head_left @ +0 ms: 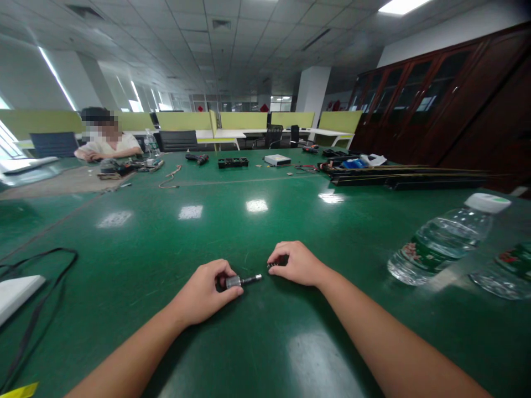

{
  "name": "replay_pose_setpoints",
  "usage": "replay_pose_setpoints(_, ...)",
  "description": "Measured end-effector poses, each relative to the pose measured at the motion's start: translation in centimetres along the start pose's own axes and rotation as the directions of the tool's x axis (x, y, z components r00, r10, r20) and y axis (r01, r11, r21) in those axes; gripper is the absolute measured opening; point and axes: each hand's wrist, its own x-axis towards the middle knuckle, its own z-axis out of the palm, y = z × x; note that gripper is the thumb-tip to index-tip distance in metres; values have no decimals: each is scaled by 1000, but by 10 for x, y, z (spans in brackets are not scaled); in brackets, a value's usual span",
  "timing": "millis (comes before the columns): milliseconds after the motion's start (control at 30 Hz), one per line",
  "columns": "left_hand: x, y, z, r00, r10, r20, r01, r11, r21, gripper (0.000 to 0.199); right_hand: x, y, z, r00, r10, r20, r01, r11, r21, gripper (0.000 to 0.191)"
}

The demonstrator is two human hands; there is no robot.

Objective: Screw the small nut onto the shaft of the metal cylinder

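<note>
My left hand (205, 293) grips a short silver cylinder (233, 282) between thumb and fingers. From it a thin dark shaft with a bright tip (258, 277) points right, toward the other hand. Slightly farther from me, my right hand (301, 263) pinches a small dark part (272, 265); the fingers cover most of it, so its kind is unclear. A small gap separates the shaft's tip from the dark part. Both hands are low over the glossy green table (257, 232).
On the right stand a water bottle (443, 243) and a second bottle (506, 271). A black strap (53, 287) and a white object (19, 293) lie at left. Farther back are a drill (197, 158), a black block (233, 163), dark rails (406, 176) and a seated person (108, 141).
</note>
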Motion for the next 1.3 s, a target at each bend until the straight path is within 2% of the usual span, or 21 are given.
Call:
replay_pose_setpoints(367,-1,1,-1,1000,-10,3,10,1000,-4,17,-2,-10,1,995,-77,62,77,997,4,10)
replay_pose_setpoints(533,0,-1,0,1000,15,-2,-15,1000,-5,17,1,-23,19,989,-136,58,134,990,43,14)
replay_pose_setpoints(633,-1,-3,1,999,53,-6,-53,998,-22,16,1,-33,32,992,-123,34,121,991,63,26)
replay_pose_setpoints(700,-2,-4,1,997,73,-11,-73,997,-24,17,0,-36,36,994,-102,27,100,991,87,27)
replay_pose_setpoints(933,0,-6,1,997,71,4,-71,996,-59,15,0,-32,34,985,-170,31,168,984,62,10)
replay_pose_setpoints(1300,0,-4,-1,1000,12,18,-11,999,-47,18,-1,-34,35,983,-172,66,171,985,27,17)
